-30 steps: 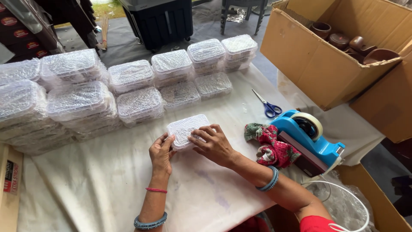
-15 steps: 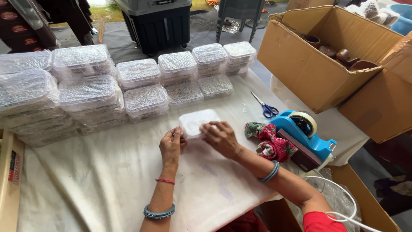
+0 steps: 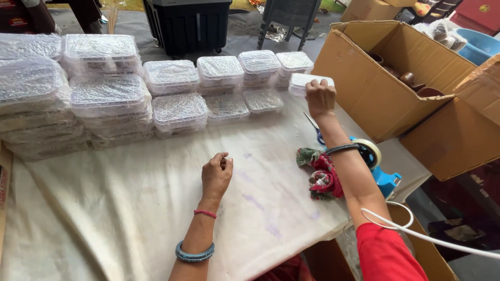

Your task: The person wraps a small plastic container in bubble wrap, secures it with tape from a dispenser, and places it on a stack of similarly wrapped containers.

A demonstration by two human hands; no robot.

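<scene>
A person stands at a table (image 3: 130, 218) covered with a pale, wrinkled cloth, seen from above. The right hand (image 3: 320, 98) is stretched to the far right corner of the table, its grip closed over a small clear plastic lidded container (image 3: 301, 81), holding it at the right end of the back row, just beside the other clear lidded containers (image 3: 219, 70). Those containers run in rows along the far edge and rise into taller stacks (image 3: 36, 99) toward the far left corner. The left hand (image 3: 216, 174) rests near the middle of the cloth, fingers loosely curled and holding nothing. To set the container down well, it seems best kept level and lined up flush with its neighbour, lowered straight so the lid stays seated and the row stays even. Room is tight at that corner: a large open brown cardboard box (image 3: 375, 99) stands just beyond the right edge, close to the hand. Nearer along the right edge lie blue-handled scissors (image 3: 317, 136), a red and green patterned cloth (image 3: 319, 171) and a blue tape dispenser (image 3: 380, 169). The middle and near side of the table give wide open room.
</scene>
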